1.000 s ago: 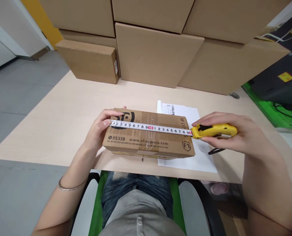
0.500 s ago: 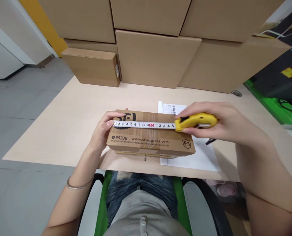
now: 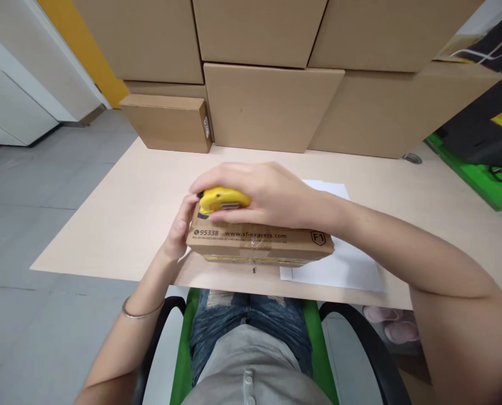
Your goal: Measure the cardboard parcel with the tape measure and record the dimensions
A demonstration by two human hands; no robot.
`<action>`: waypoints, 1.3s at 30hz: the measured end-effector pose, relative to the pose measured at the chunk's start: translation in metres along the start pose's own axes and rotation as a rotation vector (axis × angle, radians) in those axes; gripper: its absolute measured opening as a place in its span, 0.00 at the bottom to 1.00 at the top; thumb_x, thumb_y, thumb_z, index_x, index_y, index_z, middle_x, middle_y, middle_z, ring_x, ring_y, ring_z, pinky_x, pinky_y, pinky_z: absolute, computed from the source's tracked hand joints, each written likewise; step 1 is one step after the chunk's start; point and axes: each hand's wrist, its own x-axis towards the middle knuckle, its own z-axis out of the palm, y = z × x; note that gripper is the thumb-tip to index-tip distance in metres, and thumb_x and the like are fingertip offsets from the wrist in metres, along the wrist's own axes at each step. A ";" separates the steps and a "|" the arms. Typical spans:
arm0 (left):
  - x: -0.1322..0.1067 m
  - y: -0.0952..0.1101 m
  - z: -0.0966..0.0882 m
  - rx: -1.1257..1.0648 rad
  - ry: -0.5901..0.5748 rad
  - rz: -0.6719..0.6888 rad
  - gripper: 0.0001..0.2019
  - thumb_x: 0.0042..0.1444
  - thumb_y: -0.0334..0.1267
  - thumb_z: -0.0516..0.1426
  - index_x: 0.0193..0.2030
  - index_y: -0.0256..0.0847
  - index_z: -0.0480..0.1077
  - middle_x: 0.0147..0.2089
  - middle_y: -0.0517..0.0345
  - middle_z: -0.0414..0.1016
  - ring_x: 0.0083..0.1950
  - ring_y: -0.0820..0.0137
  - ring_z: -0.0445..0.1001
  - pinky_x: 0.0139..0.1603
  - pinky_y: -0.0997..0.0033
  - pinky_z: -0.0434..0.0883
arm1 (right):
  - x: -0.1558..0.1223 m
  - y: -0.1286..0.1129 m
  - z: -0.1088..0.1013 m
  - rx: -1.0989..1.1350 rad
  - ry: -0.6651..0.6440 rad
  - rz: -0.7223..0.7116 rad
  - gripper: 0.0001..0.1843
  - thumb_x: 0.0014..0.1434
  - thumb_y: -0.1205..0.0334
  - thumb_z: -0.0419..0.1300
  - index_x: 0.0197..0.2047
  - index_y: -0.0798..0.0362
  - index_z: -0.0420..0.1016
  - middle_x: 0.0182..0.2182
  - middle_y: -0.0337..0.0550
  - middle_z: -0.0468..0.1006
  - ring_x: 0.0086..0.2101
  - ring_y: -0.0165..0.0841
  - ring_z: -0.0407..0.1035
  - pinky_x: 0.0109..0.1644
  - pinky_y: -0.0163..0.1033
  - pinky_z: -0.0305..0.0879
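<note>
A small brown shipping box point(image 3: 259, 242) with printed lettering lies near the front edge of the pale wooden table point(image 3: 120, 219). My right hand point(image 3: 263, 194) is closed round a yellow tape measure point(image 3: 223, 200) and rests over the box's left end. Fingers of my left hand point(image 3: 179, 233) are pressed against the left end of the box, right next to the tape measure's mouth. No tape blade shows.
A white sheet of paper point(image 3: 344, 264) lies under and right of the box. Large cardboard boxes point(image 3: 272, 107) are stacked along the table's far side, with a flatter one point(image 3: 166, 124) at left. Green and black equipment point(image 3: 487, 163) stands at right.
The tape blade has drawn back into its case as my right hand travelled left across the box, from past its right end to its left end. My left hand stayed at the left end.
</note>
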 end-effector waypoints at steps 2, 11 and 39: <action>-0.006 -0.005 -0.004 0.139 0.036 0.143 0.33 0.60 0.75 0.53 0.55 0.52 0.78 0.55 0.50 0.78 0.60 0.52 0.76 0.65 0.49 0.73 | -0.018 0.001 -0.008 0.044 0.177 0.091 0.17 0.72 0.52 0.63 0.62 0.43 0.75 0.60 0.38 0.81 0.58 0.39 0.77 0.63 0.43 0.72; -0.025 0.020 -0.021 0.757 -0.162 0.690 0.27 0.67 0.53 0.61 0.70 0.52 0.69 0.49 0.52 0.72 0.47 0.61 0.75 0.42 0.60 0.78 | -0.101 0.039 -0.016 0.423 0.773 0.493 0.21 0.58 0.49 0.76 0.53 0.38 0.79 0.42 0.40 0.84 0.32 0.36 0.79 0.23 0.38 0.78; 0.086 -0.003 0.060 -0.067 -0.100 -0.083 0.35 0.71 0.70 0.40 0.51 0.47 0.79 0.62 0.52 0.81 0.76 0.49 0.68 0.74 0.43 0.66 | 0.001 0.054 -0.014 -0.054 0.169 0.158 0.24 0.61 0.45 0.68 0.56 0.46 0.79 0.50 0.42 0.85 0.49 0.44 0.79 0.55 0.51 0.73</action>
